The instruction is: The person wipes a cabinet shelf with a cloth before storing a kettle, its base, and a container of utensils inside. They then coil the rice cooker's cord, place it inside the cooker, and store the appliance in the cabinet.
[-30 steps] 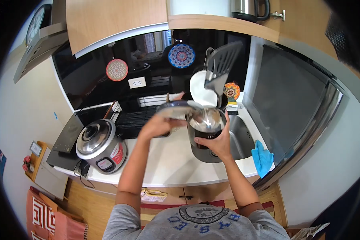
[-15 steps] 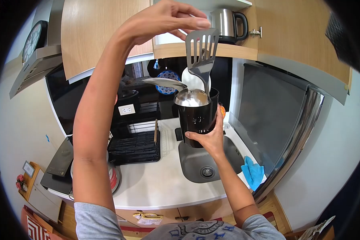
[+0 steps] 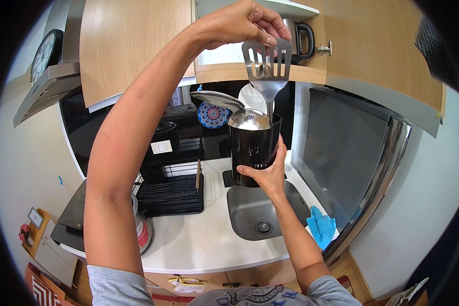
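My left hand point(image 3: 247, 25) is raised at the top, fingers closed at the upper edge of a slotted turner point(image 3: 269, 74). The turner stands head up, its handle end down inside a black utensil holder point(image 3: 252, 150). Around the holder's side my right hand point(image 3: 270, 176) is wrapped, keeping it upright above the back of the sink. Beside the turner in the holder are a shiny ladle bowl point(image 3: 250, 120), a flat steel utensil head point(image 3: 217, 99) tilting left, and a white utensil head point(image 3: 249, 94) behind. The handles inside are hidden.
Below is a steel sink point(image 3: 260, 214) with a blue cloth point(image 3: 321, 227) at its right. A black dish rack point(image 3: 171, 195) stands left on the white counter point(image 3: 194, 239). A kettle point(image 3: 303, 41) sits in the open cupboard above; a fridge point(image 3: 341, 158) is at right.
My left hand has moved right and its fingers have closed at the turner's top edge. The turner has turned to face me more, and the holder has shifted slightly right.
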Action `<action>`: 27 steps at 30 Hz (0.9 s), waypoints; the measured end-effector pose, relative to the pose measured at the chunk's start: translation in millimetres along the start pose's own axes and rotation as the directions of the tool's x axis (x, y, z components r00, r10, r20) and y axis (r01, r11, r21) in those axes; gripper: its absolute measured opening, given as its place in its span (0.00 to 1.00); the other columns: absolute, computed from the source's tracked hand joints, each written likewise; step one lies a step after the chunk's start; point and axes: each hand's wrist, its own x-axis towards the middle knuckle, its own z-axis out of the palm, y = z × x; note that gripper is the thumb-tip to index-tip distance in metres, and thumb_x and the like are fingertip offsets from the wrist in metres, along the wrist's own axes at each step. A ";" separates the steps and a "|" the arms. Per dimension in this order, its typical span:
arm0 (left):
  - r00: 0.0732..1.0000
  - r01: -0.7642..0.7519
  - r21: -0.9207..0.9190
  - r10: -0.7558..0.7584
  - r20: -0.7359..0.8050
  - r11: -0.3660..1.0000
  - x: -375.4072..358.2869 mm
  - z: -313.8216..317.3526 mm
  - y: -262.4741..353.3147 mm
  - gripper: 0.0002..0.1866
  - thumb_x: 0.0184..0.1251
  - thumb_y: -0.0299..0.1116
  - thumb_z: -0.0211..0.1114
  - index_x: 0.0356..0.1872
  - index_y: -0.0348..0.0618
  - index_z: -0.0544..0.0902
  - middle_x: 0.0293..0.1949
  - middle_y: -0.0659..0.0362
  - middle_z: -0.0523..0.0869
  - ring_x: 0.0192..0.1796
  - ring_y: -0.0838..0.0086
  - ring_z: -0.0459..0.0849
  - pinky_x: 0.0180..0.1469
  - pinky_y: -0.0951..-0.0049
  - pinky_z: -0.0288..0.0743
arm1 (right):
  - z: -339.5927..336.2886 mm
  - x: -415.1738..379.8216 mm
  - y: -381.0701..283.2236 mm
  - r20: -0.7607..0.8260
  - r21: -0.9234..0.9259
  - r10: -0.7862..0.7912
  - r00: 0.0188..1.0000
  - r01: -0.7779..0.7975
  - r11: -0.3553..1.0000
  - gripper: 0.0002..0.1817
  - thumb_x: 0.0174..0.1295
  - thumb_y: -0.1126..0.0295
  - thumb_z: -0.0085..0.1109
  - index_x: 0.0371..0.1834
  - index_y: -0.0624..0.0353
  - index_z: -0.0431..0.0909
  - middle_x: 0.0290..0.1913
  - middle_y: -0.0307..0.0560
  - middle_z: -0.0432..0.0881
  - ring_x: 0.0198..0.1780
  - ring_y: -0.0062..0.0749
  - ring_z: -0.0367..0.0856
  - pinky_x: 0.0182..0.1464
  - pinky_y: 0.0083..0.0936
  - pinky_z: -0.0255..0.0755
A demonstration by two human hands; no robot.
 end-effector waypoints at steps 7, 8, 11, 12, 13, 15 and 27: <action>0.998 -0.026 -0.087 0.030 0.049 0.996 -0.5 -6.9 -4.4 0.12 0.59 0.19 0.64 0.45 0.35 0.82 0.35 0.59 0.85 0.37 0.79 0.83 0.42 0.82 0.75 | -4.4 5.8 4.6 0.030 0.114 0.018 0.999 -0.021 0.993 0.70 0.25 0.59 0.83 0.74 0.61 0.44 0.65 0.62 0.59 0.66 0.51 0.60 0.69 0.39 0.56; 0.998 -0.023 -0.122 0.029 0.047 0.992 -1.3 -6.5 -2.9 0.13 0.59 0.19 0.64 0.46 0.35 0.82 0.36 0.59 0.85 0.38 0.78 0.83 0.43 0.81 0.76 | -4.9 6.9 4.2 0.034 0.122 0.013 0.999 -0.017 0.992 0.70 0.25 0.59 0.83 0.74 0.61 0.44 0.64 0.62 0.59 0.66 0.51 0.60 0.69 0.39 0.56; 0.997 0.016 -0.157 -0.004 0.074 0.987 -1.0 -8.6 5.3 0.15 0.59 0.20 0.64 0.48 0.35 0.81 0.38 0.57 0.86 0.40 0.77 0.84 0.45 0.79 0.77 | -5.5 10.4 0.5 0.017 0.136 0.024 1.000 -0.026 0.990 0.70 0.25 0.59 0.83 0.74 0.61 0.44 0.64 0.61 0.61 0.66 0.51 0.61 0.69 0.38 0.56; 0.998 0.014 -0.154 -0.003 0.070 0.988 -0.1 -9.1 8.3 0.15 0.59 0.20 0.64 0.48 0.35 0.81 0.38 0.57 0.86 0.40 0.77 0.84 0.45 0.79 0.77 | -5.9 12.9 -0.1 0.019 0.137 0.020 1.000 -0.022 0.990 0.70 0.25 0.59 0.83 0.74 0.61 0.44 0.64 0.61 0.61 0.66 0.51 0.61 0.69 0.38 0.56; 0.999 0.000 -0.126 0.006 0.044 0.992 1.4 -9.1 11.3 0.16 0.59 0.20 0.64 0.49 0.35 0.81 0.39 0.56 0.86 0.41 0.76 0.84 0.46 0.78 0.77 | -7.5 16.7 -0.3 0.019 0.116 0.019 1.000 -0.021 0.993 0.70 0.25 0.59 0.83 0.74 0.62 0.44 0.64 0.61 0.61 0.66 0.50 0.61 0.69 0.38 0.56; 0.999 -0.029 -0.055 0.030 0.025 0.998 6.7 -12.0 14.3 0.19 0.58 0.21 0.65 0.53 0.34 0.79 0.42 0.54 0.85 0.43 0.74 0.84 0.48 0.76 0.78 | -10.3 25.7 -4.4 0.013 0.109 -0.011 1.000 0.009 0.994 0.70 0.25 0.59 0.83 0.74 0.64 0.45 0.63 0.62 0.62 0.66 0.49 0.63 0.69 0.37 0.57; 0.773 -0.224 0.324 0.370 -0.515 0.919 36.9 -59.0 47.1 0.23 0.65 0.41 0.63 0.56 0.36 0.79 0.52 0.48 0.83 0.54 0.63 0.81 0.53 0.62 0.76 | -36.1 116.5 -75.8 0.052 0.405 -0.110 0.993 0.080 0.911 0.44 0.32 0.77 0.78 0.58 0.67 0.64 0.41 0.47 0.81 0.41 0.27 0.82 0.46 0.25 0.79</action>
